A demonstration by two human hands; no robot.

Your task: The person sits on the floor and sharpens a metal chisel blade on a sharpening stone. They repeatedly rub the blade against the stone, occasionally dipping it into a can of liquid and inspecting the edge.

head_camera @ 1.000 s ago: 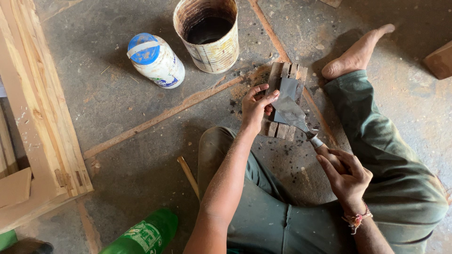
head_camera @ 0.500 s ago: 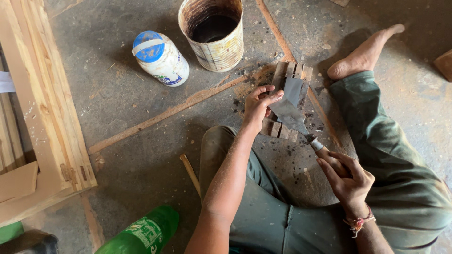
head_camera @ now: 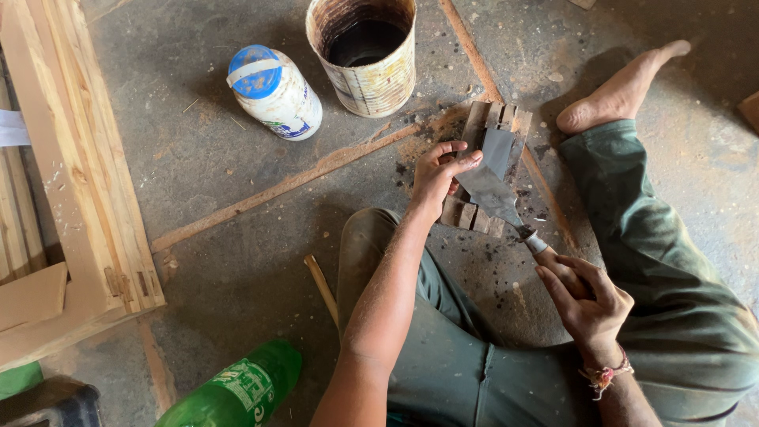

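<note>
The putty knife [head_camera: 492, 192] is lying blade-flat across a little block of wooden slats [head_camera: 484, 170] on the concrete floor [head_camera: 237, 174], handle angled back toward the person's lap. Right hand [head_camera: 583, 299] has its fingers curled tight round the handle end, so that's a closed fist-type grip on the knife. Left hand [head_camera: 440, 175] sits at the other end, thumb and fingertips pressed down on the wide blade, pinning it against the slats rather than wrapping anything. Just past the blade tip, beyond the left hand, there's a rusty open tin can [head_camera: 364, 54] with something dark inside, and beside that a white jar with a blue lid [head_camera: 274, 92] tipped on its side. Off to the left-hand side, well apart, is a pale wooden frame [head_camera: 75, 198]. Down near the left elbow a green plastic bottle [head_camera: 237, 389] lies on the floor, and a thin wooden stick [head_camera: 322, 289] sits by the knee.
</note>
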